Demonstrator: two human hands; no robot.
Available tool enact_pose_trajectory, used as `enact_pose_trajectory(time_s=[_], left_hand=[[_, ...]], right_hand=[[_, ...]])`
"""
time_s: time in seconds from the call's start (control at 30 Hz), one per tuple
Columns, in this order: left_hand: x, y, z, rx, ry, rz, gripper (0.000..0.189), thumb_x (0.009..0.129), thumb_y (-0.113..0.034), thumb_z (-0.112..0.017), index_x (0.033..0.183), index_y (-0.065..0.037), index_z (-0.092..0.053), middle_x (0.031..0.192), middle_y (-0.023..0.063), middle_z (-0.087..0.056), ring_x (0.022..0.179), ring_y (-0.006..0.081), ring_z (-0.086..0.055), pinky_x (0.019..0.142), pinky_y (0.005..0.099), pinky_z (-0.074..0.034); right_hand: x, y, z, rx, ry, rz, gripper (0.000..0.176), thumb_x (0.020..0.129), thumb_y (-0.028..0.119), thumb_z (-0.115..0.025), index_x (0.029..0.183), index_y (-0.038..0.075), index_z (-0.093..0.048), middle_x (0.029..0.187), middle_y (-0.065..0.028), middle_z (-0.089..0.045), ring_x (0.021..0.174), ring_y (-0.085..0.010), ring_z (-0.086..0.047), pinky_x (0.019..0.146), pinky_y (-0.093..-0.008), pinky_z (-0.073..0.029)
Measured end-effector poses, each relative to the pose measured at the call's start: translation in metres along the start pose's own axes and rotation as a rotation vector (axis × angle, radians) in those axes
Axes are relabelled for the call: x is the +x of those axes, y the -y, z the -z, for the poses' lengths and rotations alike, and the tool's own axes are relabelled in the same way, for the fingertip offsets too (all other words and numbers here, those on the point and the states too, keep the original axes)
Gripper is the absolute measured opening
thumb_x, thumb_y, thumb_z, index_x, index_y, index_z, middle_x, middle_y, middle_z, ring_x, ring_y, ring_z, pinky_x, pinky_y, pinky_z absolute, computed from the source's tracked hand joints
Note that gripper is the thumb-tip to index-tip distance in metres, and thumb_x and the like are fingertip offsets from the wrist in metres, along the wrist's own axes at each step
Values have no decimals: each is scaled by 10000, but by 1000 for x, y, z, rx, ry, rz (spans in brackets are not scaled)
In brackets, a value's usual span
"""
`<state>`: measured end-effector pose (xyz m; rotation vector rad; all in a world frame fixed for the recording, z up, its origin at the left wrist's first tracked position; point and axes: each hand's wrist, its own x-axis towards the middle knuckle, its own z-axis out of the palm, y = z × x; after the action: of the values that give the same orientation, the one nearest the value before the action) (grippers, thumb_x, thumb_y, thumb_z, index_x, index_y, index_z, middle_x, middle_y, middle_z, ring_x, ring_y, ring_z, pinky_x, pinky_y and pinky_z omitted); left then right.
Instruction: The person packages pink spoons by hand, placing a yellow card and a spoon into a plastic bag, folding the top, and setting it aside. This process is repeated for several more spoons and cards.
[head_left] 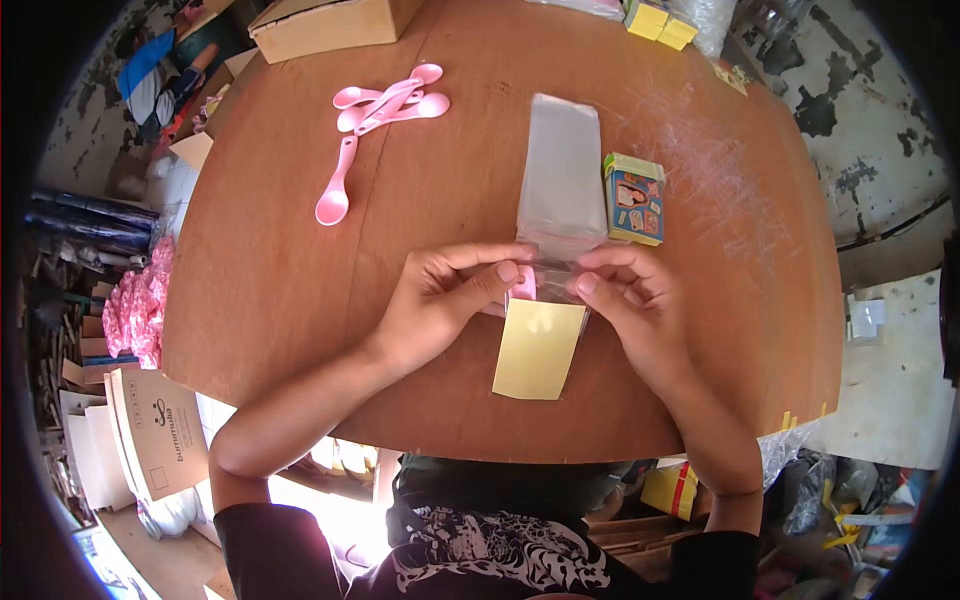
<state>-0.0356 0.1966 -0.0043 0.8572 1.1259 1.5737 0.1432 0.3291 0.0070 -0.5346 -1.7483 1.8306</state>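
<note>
My left hand (pixel 440 295) and my right hand (pixel 640 300) pinch the two sides of a clear plastic bag (pixel 553 284) at its upper end. A pale yellow card (pixel 538 350) is in or against the bag, below my fingers. The pink handle (pixel 524 284) of what looks like a measuring spoon shows above the card; its other end is hidden. Just beyond my fingertips lies a stack of clear plastic bags (pixel 562 165). To its right is a small stack of printed cards (pixel 634 200), blue and yellow. Several pink measuring spoons (pixel 390 105) lie farther off, with a single pink spoon (pixel 335 195) nearer.
Thin clear plastic strips (pixel 725 165) are scattered at the right of the brown table (pixel 270 280). A cardboard box (pixel 335 25) and yellow packs (pixel 660 22) stand at the far edge. Another person (pixel 150 75) is at the upper left. Cartons (pixel 160 430) are beside the table.
</note>
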Motion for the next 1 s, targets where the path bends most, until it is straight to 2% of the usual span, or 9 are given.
enact_pose_trajectory(time_s=[0.1, 0.17, 0.33, 0.67, 0.77, 0.83, 0.87, 0.97, 1.0], left_hand=[[1, 1, 4, 72, 25, -7, 246, 990, -86, -538, 1189, 25, -630, 1038, 137, -696, 945, 186, -682, 824, 326, -577], [1, -2, 4, 70, 28, 21, 235, 977, -23, -521, 1174, 29, -637, 1044, 139, -696, 946, 187, -682, 840, 323, -570], [1, 0, 9, 36, 80, -32, 251, 933, 66, -478, 1100, 45, -665, 1048, 149, -697, 951, 186, -680, 854, 305, -558], [2, 2, 12, -6, 85, -33, 217, 917, 52, -477, 1036, 52, -658, 1060, 177, -684, 942, 219, -687, 844, 334, -566], [1, 0, 14, -111, 129, 16, 176, 936, 10, -524, 1068, 48, -635, 1094, 169, -672, 948, 222, -683, 847, 343, -570], [0, -3, 7, 150, 90, -22, 214, 915, 10, -603, 1127, 40, -602, 1125, 150, -660, 951, 207, -680, 846, 330, -571], [0, -1, 6, 154, 94, -28, 214, 915, 10, -603, 1127, 40, -602, 1125, 150, -660, 951, 207, -680, 846, 330, -571], [4, -2, 7, 170, 130, -100, 305, 865, 35, -676, 1156, 34, -584, 1137, 127, -651, 970, 182, -669, 831, 300, -571], [3, -8, 8, 195, 127, -73, 333, 852, 49, -685, 1166, 33, -576, 1135, 121, -648, 970, 175, -667, 815, 285, -571]], right_hand=[[-1, -2, 3, 25, -6, -19, 143, 914, 7, -642, 1049, -40, -650, 980, -87, -662, 903, -123, -642, 792, -242, -529], [-2, -5, 6, -88, 82, 115, 110, 917, -12, -624, 1013, -40, -673, 986, -94, -667, 909, -128, -644, 795, -242, -528], [-2, -2, 7, -85, 103, 104, 136, 912, -77, -576, 981, -47, -690, 997, -100, -670, 905, -123, -636, 784, -233, -509], [0, -2, 10, -142, 174, 221, 189, 907, -102, -536, 994, -53, -696, 993, -102, -646, 877, -112, -597, 752, -228, -462], [3, -3, 19, -236, 247, 283, 154, 888, -87, -594, 1015, -50, -673, 1032, -98, -626, 897, -123, -622, 759, -232, -494], [-2, -2, 8, -133, 194, 224, 166, 874, -76, -629, 1035, -44, -653, 1054, -94, -611, 901, -130, -638, 754, -232, -518], [-5, -1, 2, -27, 145, 157, 199, 860, -65, -664, 1055, -38, -632, 1075, -90, -597, 906, -138, -653, 749, -232, -542], [-5, 2, -1, -183, 115, 146, 267, 840, -56, -698, 1085, -34, -593, 1093, -85, -574, 891, -153, -676, 731, -233, -578], [-4, -1, -2, -95, 105, 154, 271, 845, -40, -701, 1093, -35, -592, 1063, -85, -579, 868, -151, -679, 707, -221, -576]])
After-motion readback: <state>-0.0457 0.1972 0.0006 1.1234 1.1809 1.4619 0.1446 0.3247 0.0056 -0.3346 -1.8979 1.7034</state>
